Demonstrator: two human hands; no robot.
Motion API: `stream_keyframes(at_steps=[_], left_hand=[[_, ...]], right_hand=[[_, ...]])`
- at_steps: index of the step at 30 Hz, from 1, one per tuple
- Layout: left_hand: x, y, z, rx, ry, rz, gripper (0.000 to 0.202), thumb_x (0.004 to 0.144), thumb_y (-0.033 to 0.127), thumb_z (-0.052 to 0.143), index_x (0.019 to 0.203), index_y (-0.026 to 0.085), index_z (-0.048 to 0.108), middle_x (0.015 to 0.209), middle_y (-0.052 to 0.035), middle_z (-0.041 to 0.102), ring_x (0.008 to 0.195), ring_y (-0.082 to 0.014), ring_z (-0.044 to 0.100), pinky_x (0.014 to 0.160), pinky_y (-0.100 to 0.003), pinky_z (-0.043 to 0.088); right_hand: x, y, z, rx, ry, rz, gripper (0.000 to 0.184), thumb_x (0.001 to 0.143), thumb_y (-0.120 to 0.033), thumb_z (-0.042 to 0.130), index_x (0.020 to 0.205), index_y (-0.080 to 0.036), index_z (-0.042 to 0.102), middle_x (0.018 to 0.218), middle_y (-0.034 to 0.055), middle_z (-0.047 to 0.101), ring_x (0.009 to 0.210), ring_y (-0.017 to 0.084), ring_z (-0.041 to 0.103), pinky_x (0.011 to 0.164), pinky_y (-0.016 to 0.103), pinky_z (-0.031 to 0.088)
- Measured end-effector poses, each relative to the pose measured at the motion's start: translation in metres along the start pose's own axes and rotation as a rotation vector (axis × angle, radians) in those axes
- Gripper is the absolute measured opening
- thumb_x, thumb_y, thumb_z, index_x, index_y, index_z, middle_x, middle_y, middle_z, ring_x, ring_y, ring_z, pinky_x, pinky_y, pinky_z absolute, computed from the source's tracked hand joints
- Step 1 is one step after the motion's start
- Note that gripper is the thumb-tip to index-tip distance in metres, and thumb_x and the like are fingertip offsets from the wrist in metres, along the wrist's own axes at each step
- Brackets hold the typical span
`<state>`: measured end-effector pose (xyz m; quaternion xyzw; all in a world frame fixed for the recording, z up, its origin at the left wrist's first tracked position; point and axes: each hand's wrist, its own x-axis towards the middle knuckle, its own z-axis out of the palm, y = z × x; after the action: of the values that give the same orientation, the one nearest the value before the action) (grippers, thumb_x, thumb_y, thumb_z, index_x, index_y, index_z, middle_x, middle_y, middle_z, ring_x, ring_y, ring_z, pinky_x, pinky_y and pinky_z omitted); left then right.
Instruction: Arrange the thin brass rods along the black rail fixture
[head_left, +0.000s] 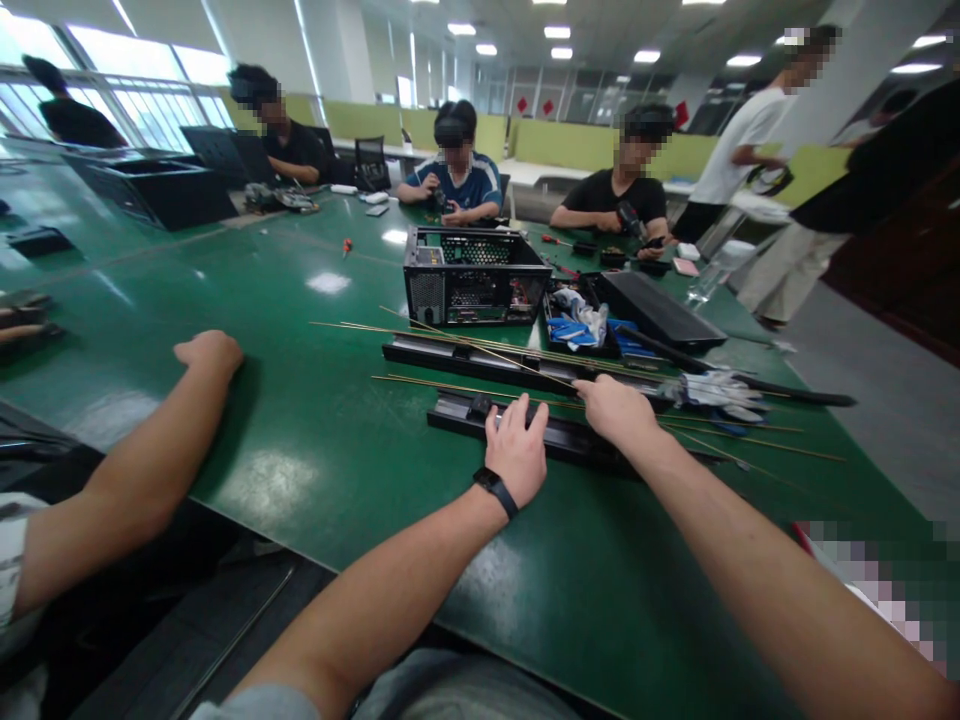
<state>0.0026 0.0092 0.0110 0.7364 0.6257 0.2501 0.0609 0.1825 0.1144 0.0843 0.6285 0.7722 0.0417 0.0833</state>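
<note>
My left hand (517, 450) rests, fingers spread, on the near rail (448, 410) — likely steadying it. Right hand (616, 408) pinches a brass rod (487, 351), slanted over the far rail (405, 352) on the desk (315, 430).

Open black computer case (478, 292) on a green table (330, 415), clear bottle (718, 272) to its right, person in blue (475, 184) behind
</note>
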Motion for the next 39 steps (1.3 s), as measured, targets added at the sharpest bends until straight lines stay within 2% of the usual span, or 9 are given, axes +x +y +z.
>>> stream_keyframes(at_steps=[10,18,23,27,29,32,34,37,39], left_hand=[[-0.001,0.0,0.004,0.018,0.027,0.003,0.06,0.116,0.014,0.053,0.173,0.023,0.069,0.187,-0.021,0.062,0.169,-0.0333,0.064,0.146,-0.066,0.045],[-0.001,-0.001,0.004,0.034,0.023,0.01,0.06,0.118,0.014,0.051,0.175,0.023,0.067,0.188,-0.0205,0.061,0.172,-0.0321,0.062,0.148,-0.067,0.044],[-0.002,-0.001,0.007,0.023,0.011,0.009,0.061,0.117,0.015,0.052,0.176,0.023,0.066,0.189,-0.0211,0.059,0.173,-0.0338,0.061,0.148,-0.068,0.044],[-0.002,0.0,0.006,0.013,0.017,0.0,0.063,0.115,0.013,0.053,0.175,0.024,0.067,0.189,-0.0207,0.06,0.172,-0.0341,0.061,0.147,-0.067,0.044],[-0.002,0.0,0.005,0.008,0.014,-0.002,0.063,0.115,0.013,0.054,0.175,0.025,0.067,0.189,-0.0203,0.059,0.172,-0.0341,0.061,0.147,-0.067,0.044],[-0.002,0.0,0.004,0.005,0.002,0.003,0.062,0.115,0.014,0.056,0.175,0.026,0.067,0.189,-0.0196,0.059,0.172,-0.0344,0.061,0.147,-0.067,0.044],[-0.002,0.0,0.004,0.0,0.011,0.01,0.057,0.119,0.02,0.058,0.174,0.029,0.069,0.188,-0.0196,0.06,0.173,-0.0347,0.06,0.146,-0.068,0.045],[-0.002,-0.001,0.007,-0.013,0.034,0.022,0.049,0.122,0.04,0.069,0.169,0.031,0.073,0.188,-0.0213,0.06,0.174,-0.0373,0.059,0.144,-0.072,0.046],[-0.002,-0.001,0.008,-0.024,0.035,0.035,0.056,0.116,0.054,0.081,0.167,0.03,0.075,0.189,-0.0232,0.058,0.174,-0.04,0.058,0.144,-0.073,0.047]], right_hand=[[0.039,-0.009,0.009,0.043,-0.107,-0.163,0.05,0.118,-0.033,0.057,0.156,-0.032,0.09,0.151,0.0158,0.087,0.136,0.034,0.084,0.116,0.043,0.064],[0.047,-0.019,0.022,0.097,-0.073,-0.184,0.045,0.113,-0.041,0.071,0.15,-0.026,0.091,0.149,0.016,0.088,0.139,0.035,0.082,0.117,0.043,0.063],[0.05,-0.009,0.021,0.117,0.096,-0.115,0.051,0.118,-0.045,0.062,0.155,-0.017,0.082,0.15,0.0228,0.081,0.141,0.037,0.076,0.121,0.047,0.06],[0.067,0.006,0.017,0.136,0.322,-0.078,0.076,0.108,-0.06,0.079,0.165,-0.012,0.069,0.164,0.0309,0.069,0.15,0.047,0.067,0.125,0.059,0.056],[0.081,0.013,0.016,0.132,0.278,-0.101,0.097,0.1,-0.07,0.088,0.174,-0.013,0.061,0.172,0.0312,0.065,0.155,0.05,0.064,0.127,0.063,0.055],[0.105,0.019,0.016,0.094,0.064,-0.127,0.114,0.091,-0.077,0.094,0.181,-0.016,0.056,0.178,0.0292,0.063,0.162,0.048,0.063,0.13,0.06,0.053],[0.118,0.02,0.017,0.076,-0.024,-0.132,0.112,0.089,-0.078,0.096,0.178,-0.019,0.061,0.174,0.0261,0.069,0.158,0.046,0.068,0.129,0.056,0.054],[0.132,0.021,0.019,0.071,-0.072,-0.136,0.106,0.085,-0.078,0.098,0.17,-0.02,0.071,0.157,0.0225,0.08,0.142,0.043,0.079,0.118,0.05,0.061],[0.136,0.021,0.02,0.069,-0.068,-0.161,0.105,0.082,-0.076,0.101,0.165,-0.018,0.075,0.148,0.0223,0.084,0.133,0.043,0.083,0.112,0.048,0.064]])
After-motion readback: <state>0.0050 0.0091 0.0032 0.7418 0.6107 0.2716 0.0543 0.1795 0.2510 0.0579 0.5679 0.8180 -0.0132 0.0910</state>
